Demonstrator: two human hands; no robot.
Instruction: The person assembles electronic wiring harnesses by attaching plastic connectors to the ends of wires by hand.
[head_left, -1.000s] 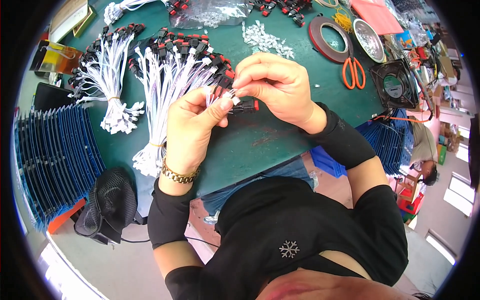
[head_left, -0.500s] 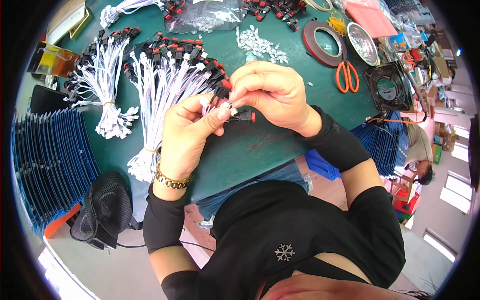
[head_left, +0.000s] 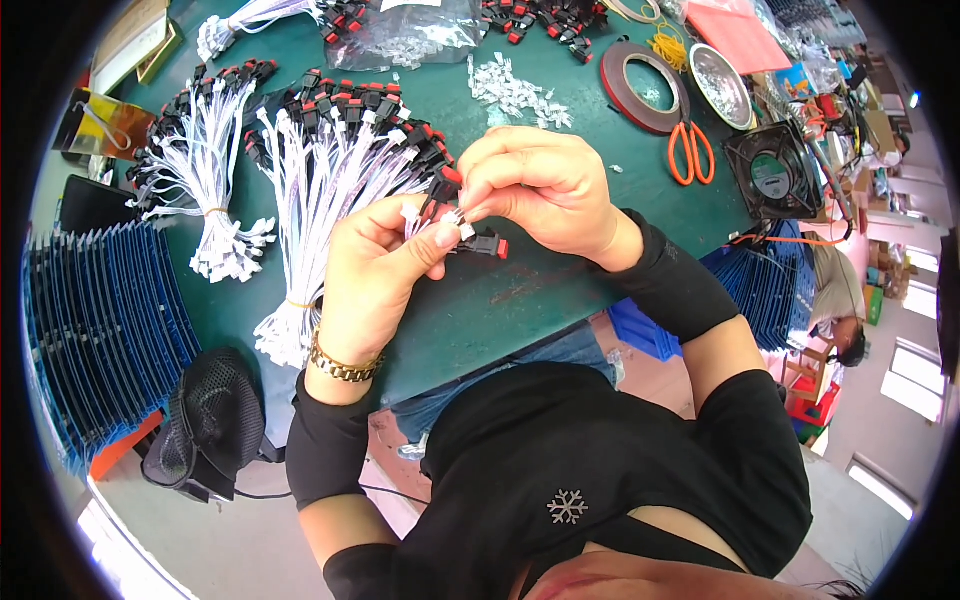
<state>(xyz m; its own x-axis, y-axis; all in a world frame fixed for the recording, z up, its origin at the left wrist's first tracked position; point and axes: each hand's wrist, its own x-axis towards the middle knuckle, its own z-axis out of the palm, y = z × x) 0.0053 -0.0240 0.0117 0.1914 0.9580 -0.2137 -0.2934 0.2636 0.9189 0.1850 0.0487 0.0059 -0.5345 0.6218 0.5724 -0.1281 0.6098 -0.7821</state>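
Note:
My left hand (head_left: 375, 265) pinches a small white connector (head_left: 462, 226) between thumb and fingers. Thin leads and black-and-red rocker switches (head_left: 488, 245) hang close around it, one pointing right and another rising above the fingertips. My right hand (head_left: 545, 190) is closed, its thumb and forefinger at the connector's upper side; whatever small part they pinch is mostly hidden. Just beyond my left hand lies a big bundle of white flat cables (head_left: 305, 220) with black-and-red ends. A second cable bundle (head_left: 215, 190) lies farther left, tied with a band.
Small clear plastic housings (head_left: 513, 92) lie in a pile beyond my hands, beside a clear bag (head_left: 405, 40). To the right are a tape roll (head_left: 617, 90), orange-handled scissors (head_left: 690, 155), a metal dish (head_left: 720, 85) and a black fan (head_left: 775, 175). Blue racked boards (head_left: 105, 330) stand at left.
Both hands stay at nearly the same spot. The switch on the right now shows a little more below my right fingers, and the view has shifted slightly.

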